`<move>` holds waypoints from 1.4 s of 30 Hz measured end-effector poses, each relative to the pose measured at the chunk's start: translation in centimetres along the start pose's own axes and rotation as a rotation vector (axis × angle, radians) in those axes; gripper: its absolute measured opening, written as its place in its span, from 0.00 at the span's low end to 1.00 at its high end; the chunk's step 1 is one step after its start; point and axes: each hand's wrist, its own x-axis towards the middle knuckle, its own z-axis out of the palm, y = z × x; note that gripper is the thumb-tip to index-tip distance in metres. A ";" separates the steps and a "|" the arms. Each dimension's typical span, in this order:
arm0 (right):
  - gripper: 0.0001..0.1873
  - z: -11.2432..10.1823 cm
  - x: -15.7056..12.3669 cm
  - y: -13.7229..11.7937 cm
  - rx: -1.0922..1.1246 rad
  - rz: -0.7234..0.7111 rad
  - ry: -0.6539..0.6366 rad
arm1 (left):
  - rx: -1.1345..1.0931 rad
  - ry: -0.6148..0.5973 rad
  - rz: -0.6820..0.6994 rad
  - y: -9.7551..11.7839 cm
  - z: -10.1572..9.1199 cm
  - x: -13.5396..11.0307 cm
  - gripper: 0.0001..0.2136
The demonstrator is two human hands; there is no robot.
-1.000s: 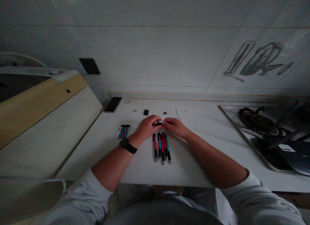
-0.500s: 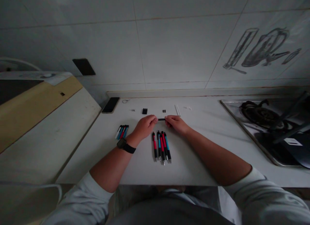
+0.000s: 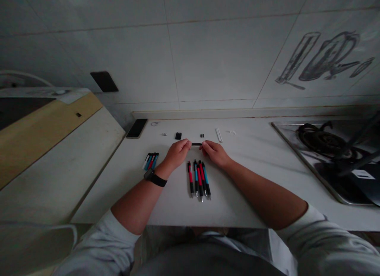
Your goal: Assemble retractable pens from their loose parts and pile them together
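Note:
Between my two hands, above the counter, a slim black pen part (image 3: pixel 196 144) lies level. My left hand (image 3: pixel 179 151), a dark watch on its wrist, pinches the left end. Fingers of my right hand (image 3: pixel 214 151) are closed on the other end; both ends are hidden by fingers. Just below them, several assembled pens (image 3: pixel 199 181) in red, blue and black lie side by side, tips toward me. Beside my left wrist rest several coloured pen barrels (image 3: pixel 151 161) in white, blue and red.
Along the back sit small springs (image 3: pixel 164 134), black grips (image 3: pixel 178 136), small black pieces (image 3: pixel 202 136), white refills (image 3: pixel 219 135) and small white pieces (image 3: pixel 231 132). A phone (image 3: pixel 137 128) lies at the left. A gas stove (image 3: pixel 326 149) takes up the right.
Both hands stay closed on the black part, which has shifted very slightly up. The view has moved a little; the things on the counter lie as before.

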 end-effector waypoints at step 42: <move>0.10 0.5 0.8 2.2 0.008 -0.014 0.004 | 0.646 0.173 -0.029 -0.7 -10.0 1.5 0.10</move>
